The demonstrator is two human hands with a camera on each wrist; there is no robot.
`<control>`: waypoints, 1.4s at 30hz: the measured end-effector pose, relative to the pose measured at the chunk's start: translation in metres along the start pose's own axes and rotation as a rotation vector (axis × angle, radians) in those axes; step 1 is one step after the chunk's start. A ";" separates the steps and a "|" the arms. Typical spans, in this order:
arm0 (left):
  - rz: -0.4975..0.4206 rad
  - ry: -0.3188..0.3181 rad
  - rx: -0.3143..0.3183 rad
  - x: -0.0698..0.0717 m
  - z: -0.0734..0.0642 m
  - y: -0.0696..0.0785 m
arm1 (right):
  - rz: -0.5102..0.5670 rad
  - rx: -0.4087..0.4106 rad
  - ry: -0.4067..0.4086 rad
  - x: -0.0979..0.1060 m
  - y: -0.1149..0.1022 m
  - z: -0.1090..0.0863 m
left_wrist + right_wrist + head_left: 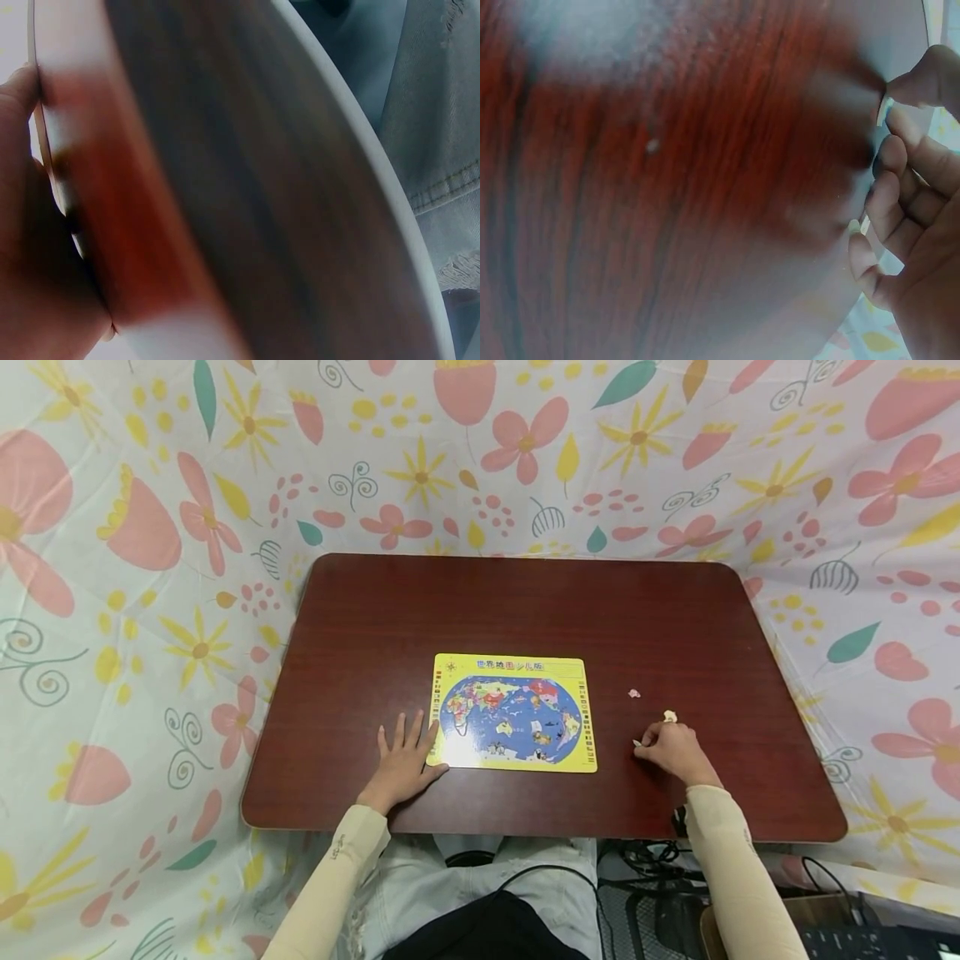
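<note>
A yellow-bordered world map puzzle lies flat on the brown table, its blue oval filled with coloured land shapes. My left hand rests with fingers spread at the map's lower left edge; in the left wrist view only part of that hand shows. To the right of the map, my right hand pinches a small pale puzzle piece between thumb and forefinger, close over the table. A cream piece lies just beyond its knuckles. Farther back is a small pink piece.
The brown table has rounded corners, and its near edge runs just in front of the person's lap. Flower-patterned cloth surrounds it. Black cables and a keyboard sit below the table at the lower right.
</note>
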State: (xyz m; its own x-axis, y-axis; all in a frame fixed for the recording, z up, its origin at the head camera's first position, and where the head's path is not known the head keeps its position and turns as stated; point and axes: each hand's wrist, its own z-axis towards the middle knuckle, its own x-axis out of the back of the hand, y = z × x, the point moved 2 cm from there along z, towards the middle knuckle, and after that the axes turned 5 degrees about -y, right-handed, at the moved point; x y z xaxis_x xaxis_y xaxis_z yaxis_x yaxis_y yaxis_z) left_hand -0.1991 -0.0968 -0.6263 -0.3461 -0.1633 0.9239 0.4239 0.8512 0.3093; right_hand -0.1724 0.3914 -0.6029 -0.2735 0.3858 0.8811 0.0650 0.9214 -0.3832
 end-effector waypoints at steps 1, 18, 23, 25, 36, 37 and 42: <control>0.002 0.002 -0.002 0.000 0.000 0.000 | 0.001 -0.005 0.001 0.000 -0.001 0.000; -0.007 -0.007 0.015 0.000 -0.002 0.000 | 0.037 0.055 0.069 0.030 -0.022 0.014; -0.010 -0.018 0.015 0.001 -0.002 0.000 | 0.022 0.084 0.103 0.040 -0.036 0.025; -0.014 -0.022 0.017 0.001 -0.002 0.000 | 0.023 0.083 0.108 0.042 -0.041 0.029; -0.026 -0.023 -0.015 -0.004 -0.001 0.001 | 0.044 0.114 0.060 0.032 -0.075 0.054; -0.022 -0.024 -0.012 -0.004 -0.002 0.001 | 0.042 0.123 0.055 0.030 -0.078 0.057; 0.005 -0.007 0.004 0.002 -0.002 0.001 | 0.041 0.168 0.052 0.025 -0.097 0.073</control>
State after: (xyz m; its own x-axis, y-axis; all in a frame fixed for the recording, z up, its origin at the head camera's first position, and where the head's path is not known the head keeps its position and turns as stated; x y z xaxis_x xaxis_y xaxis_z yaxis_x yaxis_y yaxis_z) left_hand -0.1976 -0.0977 -0.6237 -0.3502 -0.1556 0.9236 0.4225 0.8538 0.3041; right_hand -0.2554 0.3079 -0.5634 -0.2240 0.4291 0.8750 -0.0870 0.8855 -0.4565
